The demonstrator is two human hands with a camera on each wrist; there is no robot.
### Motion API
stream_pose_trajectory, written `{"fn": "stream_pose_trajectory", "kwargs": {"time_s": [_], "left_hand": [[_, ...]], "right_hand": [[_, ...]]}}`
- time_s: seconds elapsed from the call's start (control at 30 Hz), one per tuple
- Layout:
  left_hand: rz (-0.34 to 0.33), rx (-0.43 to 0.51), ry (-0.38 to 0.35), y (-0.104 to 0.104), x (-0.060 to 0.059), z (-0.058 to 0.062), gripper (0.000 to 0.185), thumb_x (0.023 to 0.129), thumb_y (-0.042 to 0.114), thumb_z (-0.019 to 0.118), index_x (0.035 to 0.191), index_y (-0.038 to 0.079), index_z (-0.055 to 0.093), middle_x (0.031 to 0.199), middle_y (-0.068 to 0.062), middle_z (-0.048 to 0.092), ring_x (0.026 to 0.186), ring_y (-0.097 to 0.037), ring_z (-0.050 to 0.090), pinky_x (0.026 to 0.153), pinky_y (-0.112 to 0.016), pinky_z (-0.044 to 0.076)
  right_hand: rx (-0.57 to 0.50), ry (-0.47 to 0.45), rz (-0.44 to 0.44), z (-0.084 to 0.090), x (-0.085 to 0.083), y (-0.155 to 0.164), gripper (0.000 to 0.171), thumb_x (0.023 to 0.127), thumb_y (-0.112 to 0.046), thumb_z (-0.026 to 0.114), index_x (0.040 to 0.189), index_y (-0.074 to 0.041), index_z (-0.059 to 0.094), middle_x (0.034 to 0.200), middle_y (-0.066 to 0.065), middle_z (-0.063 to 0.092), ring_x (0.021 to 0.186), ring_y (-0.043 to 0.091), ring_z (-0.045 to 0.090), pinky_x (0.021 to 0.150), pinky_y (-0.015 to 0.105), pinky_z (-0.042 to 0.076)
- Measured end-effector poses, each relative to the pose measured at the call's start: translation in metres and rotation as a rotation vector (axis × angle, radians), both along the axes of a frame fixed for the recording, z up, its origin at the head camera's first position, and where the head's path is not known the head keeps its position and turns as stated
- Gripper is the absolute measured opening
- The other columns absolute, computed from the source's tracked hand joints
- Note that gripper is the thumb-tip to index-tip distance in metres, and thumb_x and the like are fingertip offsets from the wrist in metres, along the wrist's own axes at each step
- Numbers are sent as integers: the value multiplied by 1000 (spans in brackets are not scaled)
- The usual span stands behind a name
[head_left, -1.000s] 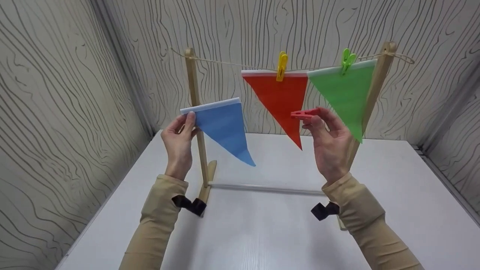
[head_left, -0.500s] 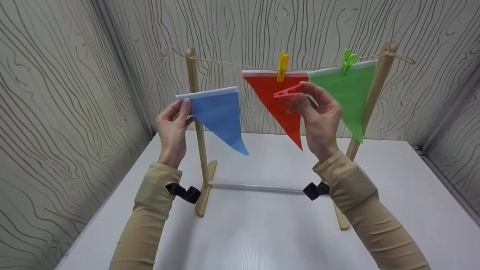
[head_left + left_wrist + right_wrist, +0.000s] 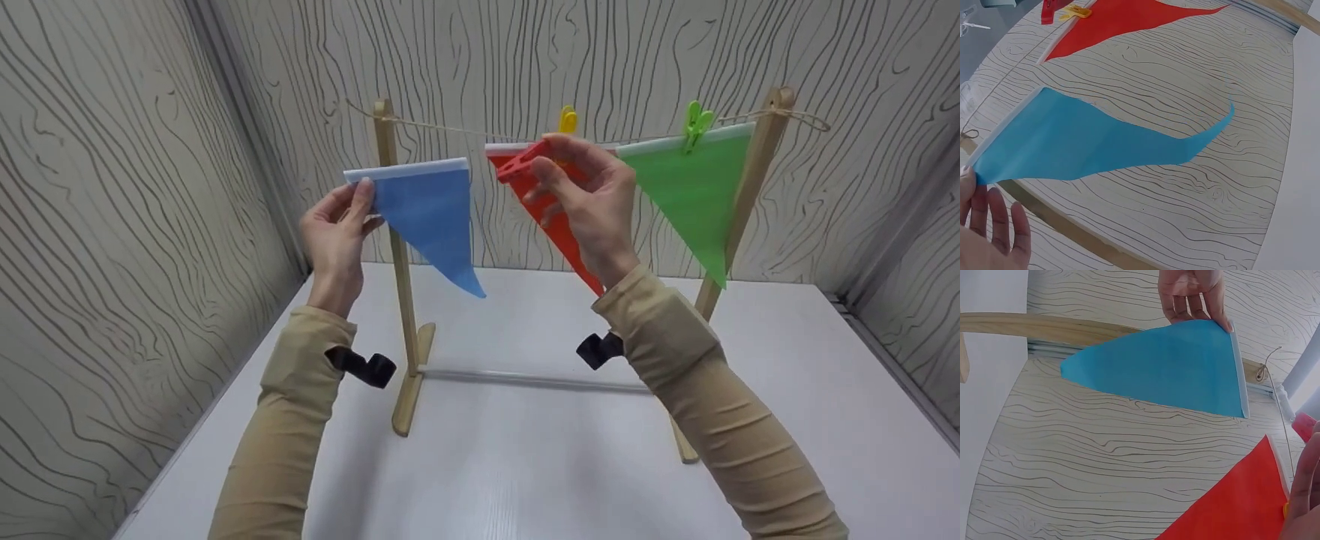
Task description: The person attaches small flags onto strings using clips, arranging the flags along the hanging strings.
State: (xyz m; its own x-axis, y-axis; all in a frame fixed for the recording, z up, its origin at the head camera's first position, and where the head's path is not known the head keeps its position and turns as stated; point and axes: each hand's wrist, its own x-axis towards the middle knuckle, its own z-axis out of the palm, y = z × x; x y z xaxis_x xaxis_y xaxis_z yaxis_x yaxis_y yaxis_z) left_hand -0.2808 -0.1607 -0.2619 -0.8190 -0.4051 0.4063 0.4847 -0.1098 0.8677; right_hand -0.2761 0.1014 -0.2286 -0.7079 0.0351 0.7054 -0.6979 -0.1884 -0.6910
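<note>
— Flags first, taking the wooden stand (image 3: 397, 262) as the marker. What is at its left post?

— Left hand (image 3: 334, 236), just left of that post, below the string (image 3: 450, 129). Its grip is pinched on the top left corner of the blue flag (image 3: 431, 214): thumb and fingers closed on the white hem. The flag hangs free in front of the post, its tip pointing down and right, clear of the white surface (image 3: 525, 465) on which the stand sits.

— And between the two posts?

— Right hand (image 3: 589, 202), raised to just under the string. Its grip is clamped on a red clothespin (image 3: 517, 163), whose nose points left towards the blue flag's top right corner without touching it. Whether the pin's own jaws are spread, I cannot tell.

— Behind that hand?

— A red flag (image 3: 559, 225) pinned to the string by a yellow clothespin (image 3: 568, 118); the hand covers most of the flag's upper half, and only the top of the yellow pin shows.

— Towards the right post?

— A green flag (image 3: 694, 195) hanging just beside that post, held on the string by a green clothespin (image 3: 696, 120). Its top edge meets the red flag's top right corner.
</note>
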Motion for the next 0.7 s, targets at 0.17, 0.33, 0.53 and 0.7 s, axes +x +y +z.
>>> {"fn": "stream_pose_trajectory", "kwargs": {"time_s": [0.17, 0.33, 0.53, 0.7], "left_hand": [[3, -23, 17, 1, -3, 12, 24, 97, 20, 68, 108, -1, 70, 86, 3, 68, 81, -11, 68, 77, -27, 60], [-3, -58, 23, 1, -5, 20, 25, 97, 21, 68, 110, 0, 70, 89, 4, 69, 84, -12, 67, 79, -28, 60], [-13, -41, 37, 2, -8, 23, 22, 97, 20, 68, 107, 0, 71, 86, 4, 69, 81, -11, 66, 76, -27, 59], [-22, -35, 42, 1, -10, 24, 19, 98, 20, 67, 106, 3, 71, 86, 4, 67, 82, -12, 65, 77, -28, 58]], "right_hand": [[81, 30, -61, 14, -5, -14, 27, 93, -4, 69, 120, -1, 69, 99, 3, 76, 67, 15, 71, 62, 25, 59], [105, 30, -70, 25, -10, -25, 30, 93, -7, 70, 121, 1, 68, 100, 7, 76, 63, 15, 70, 55, 23, 56], [108, 42, -47, 36, -16, -36, 30, 91, -6, 71, 120, 3, 67, 100, 6, 72, 59, 14, 67, 51, 21, 53], [127, 45, -76, 44, -22, -43, 32, 91, -6, 72, 120, 5, 65, 99, 4, 70, 58, 12, 64, 55, 20, 54]]}}
